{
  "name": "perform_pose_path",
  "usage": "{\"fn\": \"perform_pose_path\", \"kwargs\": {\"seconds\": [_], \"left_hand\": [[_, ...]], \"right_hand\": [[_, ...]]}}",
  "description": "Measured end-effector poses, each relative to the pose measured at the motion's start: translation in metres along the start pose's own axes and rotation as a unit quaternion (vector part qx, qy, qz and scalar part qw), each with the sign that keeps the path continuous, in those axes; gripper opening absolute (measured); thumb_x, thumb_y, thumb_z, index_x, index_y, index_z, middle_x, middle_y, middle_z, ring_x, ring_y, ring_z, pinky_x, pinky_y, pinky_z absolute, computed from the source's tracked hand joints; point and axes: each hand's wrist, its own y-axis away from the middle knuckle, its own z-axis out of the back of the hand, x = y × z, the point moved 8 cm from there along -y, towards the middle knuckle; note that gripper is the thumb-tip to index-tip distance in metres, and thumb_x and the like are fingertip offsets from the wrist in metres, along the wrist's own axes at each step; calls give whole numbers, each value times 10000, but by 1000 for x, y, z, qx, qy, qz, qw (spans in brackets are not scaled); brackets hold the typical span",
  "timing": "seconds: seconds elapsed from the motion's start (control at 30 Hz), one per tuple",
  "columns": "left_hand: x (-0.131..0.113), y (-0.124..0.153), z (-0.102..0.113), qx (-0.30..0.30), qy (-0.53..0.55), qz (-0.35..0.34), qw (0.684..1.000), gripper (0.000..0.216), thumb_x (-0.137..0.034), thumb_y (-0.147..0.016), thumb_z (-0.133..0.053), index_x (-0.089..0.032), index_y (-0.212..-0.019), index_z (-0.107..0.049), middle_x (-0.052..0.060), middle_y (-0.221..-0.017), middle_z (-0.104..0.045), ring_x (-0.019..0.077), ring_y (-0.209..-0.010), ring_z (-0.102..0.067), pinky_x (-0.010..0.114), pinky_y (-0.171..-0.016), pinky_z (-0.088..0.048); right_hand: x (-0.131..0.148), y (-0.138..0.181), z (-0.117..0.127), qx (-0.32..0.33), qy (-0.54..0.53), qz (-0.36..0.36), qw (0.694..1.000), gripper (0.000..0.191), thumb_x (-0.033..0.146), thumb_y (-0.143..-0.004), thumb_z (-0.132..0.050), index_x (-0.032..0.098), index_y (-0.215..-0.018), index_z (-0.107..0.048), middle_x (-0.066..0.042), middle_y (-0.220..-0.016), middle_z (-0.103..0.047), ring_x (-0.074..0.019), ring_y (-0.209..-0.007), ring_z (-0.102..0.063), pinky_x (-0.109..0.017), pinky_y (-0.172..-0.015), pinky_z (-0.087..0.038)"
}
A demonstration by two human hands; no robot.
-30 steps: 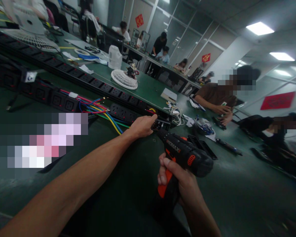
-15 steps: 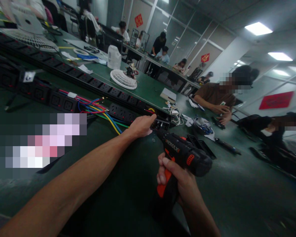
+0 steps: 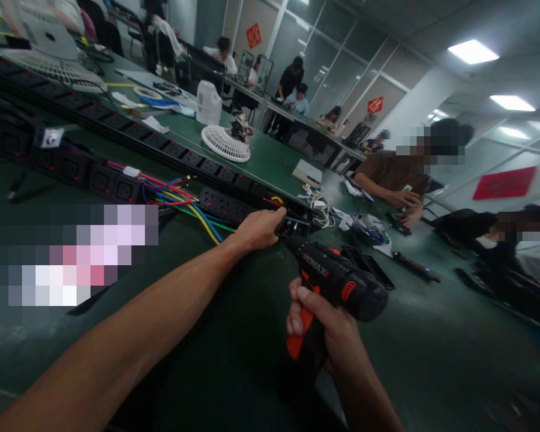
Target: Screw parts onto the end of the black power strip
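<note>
My right hand (image 3: 324,333) is wrapped round the grip of a black and orange cordless screwdriver (image 3: 337,282), whose nose points at the open end (image 3: 292,227) of a long black power strip (image 3: 216,207). My left hand (image 3: 258,229) reaches across and rests on that end, fingers curled against it, holding the strip down. Red, blue, yellow and green wires (image 3: 180,198) spill from the strip to the left of my left hand.
A second long power strip (image 3: 117,123) runs along the green table (image 3: 234,348). A white fan grille (image 3: 225,144) and a white jug (image 3: 208,103) stand behind. A seated person (image 3: 398,174) works at the right; more people sit at far tables. Black parts (image 3: 369,267) lie beside the screwdriver.
</note>
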Motion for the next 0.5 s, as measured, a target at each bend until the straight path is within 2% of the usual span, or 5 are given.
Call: {"fn": "perform_pose_path", "kwargs": {"seconds": [0.5], "left_hand": [[0, 0, 0, 1, -7, 1, 1000, 392, -255, -871, -626, -233, -1237, -487, 105, -1162, -734, 277, -1088, -706, 354, -894, -542]], "right_hand": [[2, 1, 0, 12, 13, 3, 1000, 264, 452, -917, -733, 209, -869, -640, 20, -527, -619, -162, -498, -580, -284, -521, -495]]}}
